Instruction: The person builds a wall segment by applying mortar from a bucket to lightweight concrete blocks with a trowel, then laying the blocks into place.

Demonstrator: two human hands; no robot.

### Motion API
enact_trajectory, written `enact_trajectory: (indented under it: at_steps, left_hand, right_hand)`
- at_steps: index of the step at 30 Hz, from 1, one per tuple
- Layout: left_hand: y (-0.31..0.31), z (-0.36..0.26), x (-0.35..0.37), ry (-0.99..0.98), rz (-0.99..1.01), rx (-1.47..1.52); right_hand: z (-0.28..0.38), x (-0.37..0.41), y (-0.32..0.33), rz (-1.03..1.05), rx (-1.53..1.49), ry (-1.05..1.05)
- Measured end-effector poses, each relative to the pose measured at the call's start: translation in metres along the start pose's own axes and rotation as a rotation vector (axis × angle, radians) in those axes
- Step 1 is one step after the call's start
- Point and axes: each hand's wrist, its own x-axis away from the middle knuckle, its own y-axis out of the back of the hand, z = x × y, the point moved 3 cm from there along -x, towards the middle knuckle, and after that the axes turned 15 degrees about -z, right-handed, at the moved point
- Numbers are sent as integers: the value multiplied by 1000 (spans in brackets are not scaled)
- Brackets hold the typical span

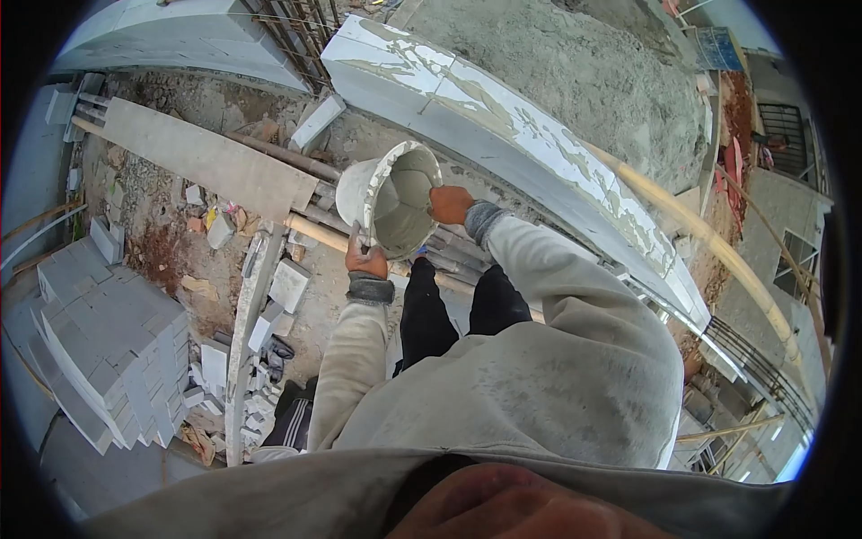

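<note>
A white bucket is tilted in front of me, its mouth turned toward me and to the right. Grey mortar coats its inside and spots its rim. My left hand is closed on the near rim, thumb up along the outer wall. At the right side of the rim, my right hand is closed, its fingers partly hidden by the bucket. Below the bucket are bamboo poles and my legs in dark trousers. To the right runs a low white block wall, its top smeared with mortar.
A plank lies across the poles at the left. Grey blocks are stacked at lower left, near a narrow wall top and rubble. Rebar stands at the top. A long bamboo pole runs beyond the wall.
</note>
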Motion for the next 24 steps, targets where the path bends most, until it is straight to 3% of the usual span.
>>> enact_trajectory:
  at_steps: [2,3,5,9,11,13,15,17,19,22,24]
  left_hand:
    - [-5,20,-6,-56,-41,41]
    - [-8,-8,-5,-15,-89,65]
    - [-4,4,-20,101,-91,113]
    - [3,54,-38,378,-238,314]
    - [0,50,-38,452,-335,359]
    - [8,55,-35,394,-364,299]
    - [14,56,-30,401,-420,330]
    - [31,75,-25,408,-422,297]
    - [52,100,-23,419,-445,264]
    - [77,115,-15,464,-483,240]
    - [84,120,-11,498,-526,257]
  right_hand:
    - [-13,-2,4,47,-125,-63]
    - [-28,4,6,49,-219,-72]
    - [-50,21,12,-8,-612,14]
    - [-59,24,50,-35,-831,-127]
    - [-63,0,72,-73,-920,-229]
    - [-58,-40,95,-299,-782,-247]
    - [-62,-104,106,-531,-219,-80]
    - [-40,-157,116,-529,68,-77]
    - [-17,-198,123,-453,189,-76]
    - [22,-226,133,-616,161,-76]
    - [31,-253,139,-554,161,-71]
